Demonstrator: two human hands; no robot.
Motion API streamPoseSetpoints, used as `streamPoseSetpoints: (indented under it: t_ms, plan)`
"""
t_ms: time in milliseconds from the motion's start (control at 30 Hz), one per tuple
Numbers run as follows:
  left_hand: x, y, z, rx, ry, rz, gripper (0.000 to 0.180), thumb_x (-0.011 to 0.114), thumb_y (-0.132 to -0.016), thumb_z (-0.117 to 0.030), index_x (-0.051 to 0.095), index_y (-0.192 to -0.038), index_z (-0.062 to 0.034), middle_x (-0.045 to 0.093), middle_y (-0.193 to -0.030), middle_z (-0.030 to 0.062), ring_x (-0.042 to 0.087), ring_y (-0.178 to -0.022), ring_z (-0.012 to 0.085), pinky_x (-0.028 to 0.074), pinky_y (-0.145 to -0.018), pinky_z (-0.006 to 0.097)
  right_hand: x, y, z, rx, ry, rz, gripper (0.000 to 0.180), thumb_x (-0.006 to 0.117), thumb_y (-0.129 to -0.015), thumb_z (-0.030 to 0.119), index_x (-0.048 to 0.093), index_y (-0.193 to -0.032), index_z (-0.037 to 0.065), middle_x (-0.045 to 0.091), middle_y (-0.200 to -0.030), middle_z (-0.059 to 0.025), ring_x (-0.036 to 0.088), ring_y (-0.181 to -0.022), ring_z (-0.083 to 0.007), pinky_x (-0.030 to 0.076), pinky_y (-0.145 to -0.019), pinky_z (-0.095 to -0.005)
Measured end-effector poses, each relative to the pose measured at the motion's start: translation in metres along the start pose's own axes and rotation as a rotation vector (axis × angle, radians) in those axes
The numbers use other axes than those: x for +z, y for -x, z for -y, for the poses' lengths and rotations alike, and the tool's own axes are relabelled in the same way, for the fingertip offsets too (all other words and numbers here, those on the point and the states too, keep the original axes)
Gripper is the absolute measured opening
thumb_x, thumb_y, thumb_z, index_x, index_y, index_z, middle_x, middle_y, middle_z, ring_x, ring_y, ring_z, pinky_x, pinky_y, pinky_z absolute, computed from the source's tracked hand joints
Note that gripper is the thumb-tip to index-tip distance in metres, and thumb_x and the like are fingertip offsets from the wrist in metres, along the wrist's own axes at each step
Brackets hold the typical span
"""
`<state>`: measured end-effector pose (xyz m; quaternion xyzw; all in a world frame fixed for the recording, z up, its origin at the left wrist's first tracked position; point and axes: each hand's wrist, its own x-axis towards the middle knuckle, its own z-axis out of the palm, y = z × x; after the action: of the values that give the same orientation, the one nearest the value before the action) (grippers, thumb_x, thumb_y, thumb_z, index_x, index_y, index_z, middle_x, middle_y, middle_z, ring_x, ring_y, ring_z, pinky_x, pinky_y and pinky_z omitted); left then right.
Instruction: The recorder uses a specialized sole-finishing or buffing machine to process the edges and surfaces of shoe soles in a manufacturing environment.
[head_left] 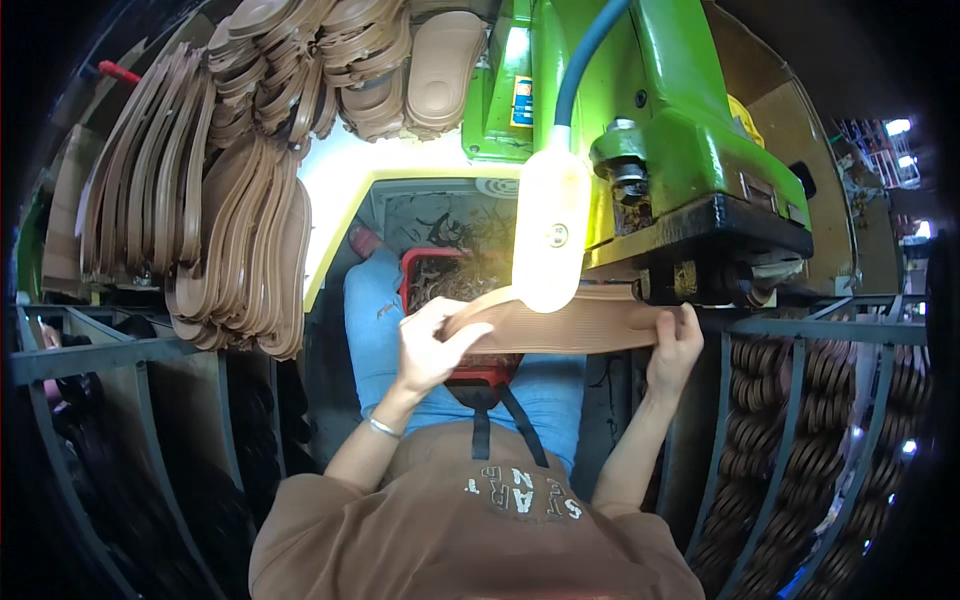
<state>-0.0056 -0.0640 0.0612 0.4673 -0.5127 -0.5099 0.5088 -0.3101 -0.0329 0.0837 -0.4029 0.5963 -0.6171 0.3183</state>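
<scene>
Both my hands hold one tan ribbed shoe sole (570,325) level in front of me. My left hand (432,345) grips its left end, thumb on top. My right hand (677,345) holds the right end, which sits under the black head (720,250) of a green trimming machine (690,110). A glowing white lamp (550,235) on a blue hose hangs just above the sole's middle and hides part of it. Below the sole, on my lap, a red crate (480,375) holds dark scrap trimmings.
Several stacks of tan soles (240,210) fill a grey metal rack (110,355) at my left, and more soles (380,60) are piled at the top. A metal rack at the right holds rows of dark soles (800,450). A yellow-edged chute (440,210) lies behind the crate.
</scene>
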Motion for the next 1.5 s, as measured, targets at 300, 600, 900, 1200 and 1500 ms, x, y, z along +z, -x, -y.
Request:
streamPoseSetpoints:
  t_ms: [300, 600, 900, 1200, 1500]
  plan:
    - [0.048, -0.041, -0.027, 0.499, -0.409, 0.12, 0.021, 0.077, -0.073, -0.01, 0.07, -0.09, -0.0011, 0.067, -0.081, 0.0101, 0.064, -0.07, 0.0166, 0.051, -0.063, 0.028, -0.036, 0.015, 0.018, 0.072, -0.176, -0.221, 0.016, 0.059, -0.091, 0.017, 0.055, -0.091, 0.002, 0.061, -0.084, -0.0054, 0.057, -0.071, -0.008, 0.046, -0.063, -0.0201]
    - [-0.003, -0.013, -0.022, -0.115, 0.19, -0.036, 0.017, 0.072, -0.074, 0.003, 0.064, -0.089, 0.0049, 0.066, -0.085, 0.0092, 0.062, -0.075, 0.0114, 0.051, -0.065, 0.023, 0.021, -0.007, 0.03, 0.209, -0.13, -0.033, 0.016, 0.061, -0.089, 0.017, 0.054, -0.089, 0.003, 0.057, -0.066, -0.0017, 0.045, -0.042, -0.0036, 0.031, -0.034, -0.0161]
    - [-0.001, -0.003, -0.04, -0.049, 0.374, -0.118, 0.023, 0.066, -0.076, 0.006, 0.059, -0.098, 0.0023, 0.061, -0.092, 0.0062, 0.058, -0.084, 0.0114, 0.047, -0.077, 0.025, 0.018, 0.019, -0.014, 0.246, -0.331, 0.224, 0.022, 0.049, -0.095, 0.014, 0.043, -0.113, 0.002, 0.061, -0.099, -0.0122, 0.064, -0.076, -0.0183, 0.053, -0.052, -0.0269]
    - [0.076, -0.026, -0.022, 0.202, -0.069, -0.071, 0.034, 0.08, -0.067, -0.009, 0.063, -0.095, -0.0015, 0.055, -0.092, 0.0086, 0.055, -0.08, 0.0216, 0.046, -0.073, 0.032, -0.019, 0.101, -0.044, 0.386, -0.516, -0.099, 0.028, 0.049, -0.095, 0.019, 0.041, -0.116, 0.003, 0.057, -0.096, -0.0136, 0.062, -0.062, -0.0189, 0.054, -0.046, -0.0285]
    - [0.039, -0.019, -0.017, 0.21, 0.055, -0.055, 0.027, 0.077, -0.071, -0.001, 0.06, -0.092, -0.0002, 0.059, -0.088, 0.0045, 0.057, -0.077, 0.0116, 0.046, -0.069, 0.025, -0.018, 0.051, 0.005, 0.212, -0.298, -0.107, 0.019, 0.057, -0.09, 0.016, 0.043, -0.095, 0.003, 0.058, -0.079, -0.0105, 0.052, -0.042, -0.0104, 0.041, -0.03, -0.0208]
